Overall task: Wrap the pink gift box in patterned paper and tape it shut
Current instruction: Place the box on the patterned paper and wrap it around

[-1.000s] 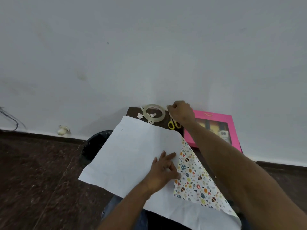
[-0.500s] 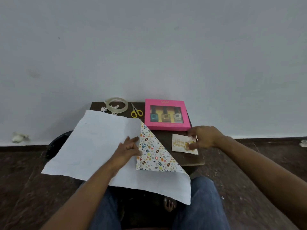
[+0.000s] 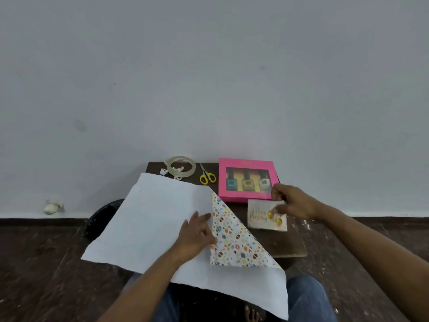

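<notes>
The pink gift box (image 3: 246, 165), with three small bottles behind its window, lies flat at the back right of a small dark table (image 3: 287, 245). The patterned paper (image 3: 153, 219) is spread white side up over the table's left, with one corner folded over and showing its coloured print (image 3: 234, 240). My left hand (image 3: 197, 235) presses flat on the paper at that fold. My right hand (image 3: 293, 201) hovers over a small greeting card (image 3: 257, 217) just in front of the box, fingertips on its top edge. A roll of clear tape (image 3: 181, 168) sits at the back left.
Yellow-handled scissors (image 3: 207, 176) lie between the tape and the box. Small scraps of tape lie beside the roll. A dark round bin (image 3: 102, 217) stands under the paper's left side. A white wall rises directly behind the table. My knees in jeans are below the paper.
My right hand left the scissors at the back, crossed to the card and now sits a little higher on it, near the box. The view swung right, and my left hand stayed on the fold.
</notes>
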`<state>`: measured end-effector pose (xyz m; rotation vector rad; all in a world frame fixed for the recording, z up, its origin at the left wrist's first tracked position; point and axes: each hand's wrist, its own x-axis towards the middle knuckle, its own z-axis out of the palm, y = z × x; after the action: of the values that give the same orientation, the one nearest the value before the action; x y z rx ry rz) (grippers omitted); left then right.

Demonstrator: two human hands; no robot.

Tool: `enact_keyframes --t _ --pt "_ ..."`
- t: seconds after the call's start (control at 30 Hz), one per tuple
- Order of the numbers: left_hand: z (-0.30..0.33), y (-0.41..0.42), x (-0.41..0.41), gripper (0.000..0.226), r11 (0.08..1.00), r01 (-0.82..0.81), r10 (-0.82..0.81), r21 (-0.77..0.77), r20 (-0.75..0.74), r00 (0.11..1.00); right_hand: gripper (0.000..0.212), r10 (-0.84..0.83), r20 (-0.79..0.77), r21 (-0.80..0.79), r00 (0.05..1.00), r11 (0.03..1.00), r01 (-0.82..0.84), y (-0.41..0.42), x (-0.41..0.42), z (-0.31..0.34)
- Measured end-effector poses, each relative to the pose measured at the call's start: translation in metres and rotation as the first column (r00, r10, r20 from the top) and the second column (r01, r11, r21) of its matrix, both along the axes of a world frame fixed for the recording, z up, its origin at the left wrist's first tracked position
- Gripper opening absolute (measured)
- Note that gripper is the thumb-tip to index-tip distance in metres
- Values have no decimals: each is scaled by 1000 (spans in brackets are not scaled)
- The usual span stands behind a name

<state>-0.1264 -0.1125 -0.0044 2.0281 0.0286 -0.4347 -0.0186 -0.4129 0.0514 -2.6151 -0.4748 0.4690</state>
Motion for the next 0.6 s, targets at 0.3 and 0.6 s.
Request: enact_keyframes --t 0.3,0.6 --pt "-19 14 10 38 949 -105 -13 296 372 928 17 -235 -52 566 971 794 222 115 86 31" --pt "-44 36 23 70 725 17 -347 689 344 873 13 -266 -182 564 947 761 322 212 148 -11"
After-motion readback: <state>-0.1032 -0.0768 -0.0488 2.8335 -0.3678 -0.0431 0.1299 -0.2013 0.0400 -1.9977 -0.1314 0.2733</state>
